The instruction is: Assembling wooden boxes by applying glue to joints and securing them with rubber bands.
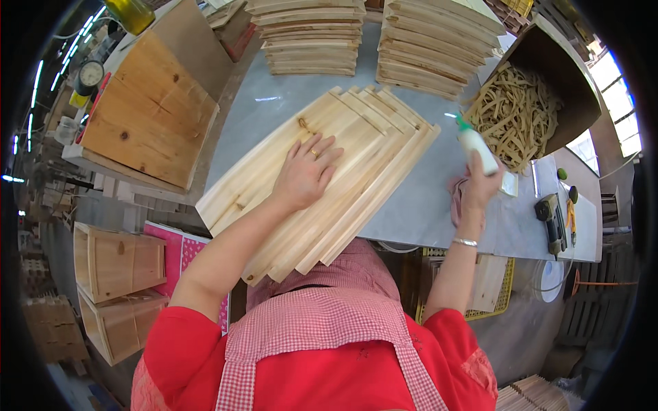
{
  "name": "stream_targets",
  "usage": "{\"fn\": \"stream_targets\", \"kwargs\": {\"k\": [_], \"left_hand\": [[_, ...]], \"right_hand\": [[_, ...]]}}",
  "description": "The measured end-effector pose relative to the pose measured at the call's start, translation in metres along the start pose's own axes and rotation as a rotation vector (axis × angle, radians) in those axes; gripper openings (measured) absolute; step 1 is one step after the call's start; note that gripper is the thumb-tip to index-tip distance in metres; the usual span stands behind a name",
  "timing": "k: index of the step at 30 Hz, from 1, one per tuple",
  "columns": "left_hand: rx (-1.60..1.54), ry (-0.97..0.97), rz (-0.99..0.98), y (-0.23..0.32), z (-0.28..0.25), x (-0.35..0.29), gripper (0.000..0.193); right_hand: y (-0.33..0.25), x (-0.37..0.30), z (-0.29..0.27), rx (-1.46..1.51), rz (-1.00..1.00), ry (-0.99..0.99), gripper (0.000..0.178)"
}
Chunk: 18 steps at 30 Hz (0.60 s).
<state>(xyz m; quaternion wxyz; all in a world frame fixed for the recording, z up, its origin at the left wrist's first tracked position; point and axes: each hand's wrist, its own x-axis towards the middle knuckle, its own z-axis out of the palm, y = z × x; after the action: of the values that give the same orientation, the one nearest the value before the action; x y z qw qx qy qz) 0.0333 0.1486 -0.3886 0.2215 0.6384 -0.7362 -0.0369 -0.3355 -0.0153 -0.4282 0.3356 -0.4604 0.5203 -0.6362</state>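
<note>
Left grip flat on the fanned wooden panels, right grip curled around a bottle.
The left grip [307, 171] rests palm down, fingers slightly spread, on the uppermost of the overlapping wooden panels [257, 185], which fan out to its right. The right grip [484, 183] is wrapped around the white bottle [478, 146], its green nozzle [463, 123] pointing away beyond the fingers, above the counter [411, 205]. Just past the right grip sits a box [574, 75] of tangled tan strips [514, 113]; farther beyond the left grip stand two stacks of wooden pieces [308, 41].
</note>
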Motion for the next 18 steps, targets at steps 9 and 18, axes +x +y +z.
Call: {"fn": "stream_targets", "kwargs": {"k": [9,18], "left_hand": [[-0.009,-0.002,0.001,0.001,-0.003,0.0,0.038],[-0.012,0.006,-0.001,0.001,-0.003,0.001,0.038]], "right_hand": [[0.006,0.029,0.138,-0.374,-0.1,-0.208,0.077],[0.004,0.055,0.15,-0.488,-0.321,-0.414,0.063]]}}
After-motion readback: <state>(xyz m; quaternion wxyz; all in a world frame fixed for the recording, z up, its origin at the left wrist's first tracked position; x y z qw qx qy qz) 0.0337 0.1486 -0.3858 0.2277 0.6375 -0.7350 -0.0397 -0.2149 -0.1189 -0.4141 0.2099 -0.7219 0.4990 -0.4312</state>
